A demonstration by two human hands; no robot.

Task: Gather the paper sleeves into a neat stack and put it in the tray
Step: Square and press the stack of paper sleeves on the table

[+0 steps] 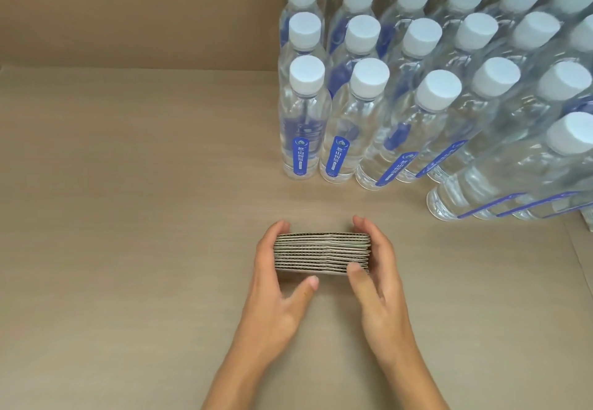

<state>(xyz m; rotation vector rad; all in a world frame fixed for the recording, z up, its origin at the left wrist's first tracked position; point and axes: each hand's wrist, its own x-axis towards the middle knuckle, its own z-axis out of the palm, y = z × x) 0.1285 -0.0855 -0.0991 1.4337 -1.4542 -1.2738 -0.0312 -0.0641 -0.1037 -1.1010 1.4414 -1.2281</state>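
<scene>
A stack of flattened corrugated paper sleeves (pixel 316 253) stands on edge on the brown cardboard surface, pressed between both hands. My left hand (pixel 276 294) cups its left end, fingers behind and thumb in front. My right hand (pixel 377 278) holds the right end, fingers curled over the far side, thumb on the near face. The sleeves' edges line up closely, with a slight step near the middle. No tray is in view.
Several rows of clear water bottles (pixel 305 121) with white caps and blue labels stand at the back right, the nearest one (pixel 500 182) close to the right of my hands. A cardboard wall (pixel 128 11) rises behind. The brown surface (pixel 128 217) stretches to the left.
</scene>
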